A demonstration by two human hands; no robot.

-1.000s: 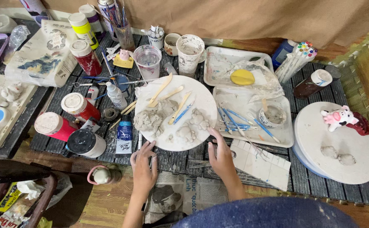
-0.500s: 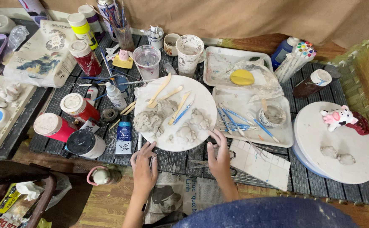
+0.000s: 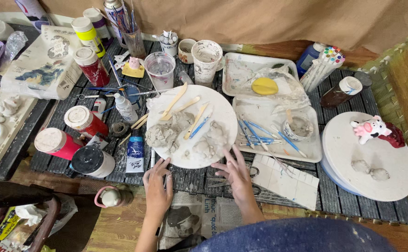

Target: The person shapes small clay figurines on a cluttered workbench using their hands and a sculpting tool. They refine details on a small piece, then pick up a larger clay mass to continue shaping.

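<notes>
At the round board's (image 3: pixel 222 116) near rim, both hands (image 3: pixel 157 189) seemingly open, touching it.

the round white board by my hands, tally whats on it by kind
On the round white board, near the left hand and right hand:
Grey clay lumps: 2
Plain wooden sticks: 3
Blue-tipped tool: 1
Total: 6

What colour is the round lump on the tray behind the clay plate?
Yellow: the lump sits on the white tray, clearest in the head view.
</notes>
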